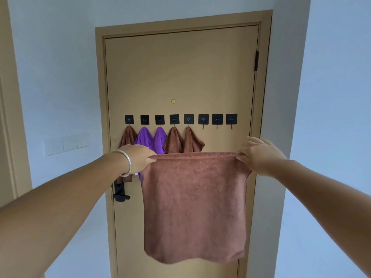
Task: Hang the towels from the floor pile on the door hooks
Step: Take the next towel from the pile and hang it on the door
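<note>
Stretching a brown towel [195, 207] taut below the door's hook row [180, 119], the left hand [138, 160] and right hand [261, 155] each pinch a top corner. Five hooks left of the free hook [203, 122] are filled; a loose hold could drop the towel floorward.

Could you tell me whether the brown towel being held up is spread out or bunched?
Spread out: the left hand and right hand pinch the brown towel by its top corners, and it hangs flat.
</note>
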Action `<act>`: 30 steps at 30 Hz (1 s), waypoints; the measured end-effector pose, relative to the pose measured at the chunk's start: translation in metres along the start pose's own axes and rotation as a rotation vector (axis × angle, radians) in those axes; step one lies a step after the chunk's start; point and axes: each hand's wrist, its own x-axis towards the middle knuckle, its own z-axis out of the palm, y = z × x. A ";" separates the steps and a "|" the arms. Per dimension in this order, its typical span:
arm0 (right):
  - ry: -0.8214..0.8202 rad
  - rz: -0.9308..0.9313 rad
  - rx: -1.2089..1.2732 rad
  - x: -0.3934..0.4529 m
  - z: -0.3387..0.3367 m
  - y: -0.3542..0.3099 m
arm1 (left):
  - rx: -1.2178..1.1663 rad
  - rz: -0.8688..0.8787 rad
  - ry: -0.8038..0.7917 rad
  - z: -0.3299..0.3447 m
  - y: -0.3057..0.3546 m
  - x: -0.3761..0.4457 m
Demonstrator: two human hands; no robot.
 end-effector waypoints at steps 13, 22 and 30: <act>-0.034 0.029 -0.021 0.130 0.097 0.030 | 0.014 0.036 -0.041 0.057 -0.037 0.157; -0.050 0.193 0.004 0.254 0.152 0.055 | -0.158 0.079 0.016 0.087 -0.081 0.312; 0.062 0.368 0.183 0.321 0.188 0.073 | -0.171 0.123 0.209 0.109 -0.099 0.411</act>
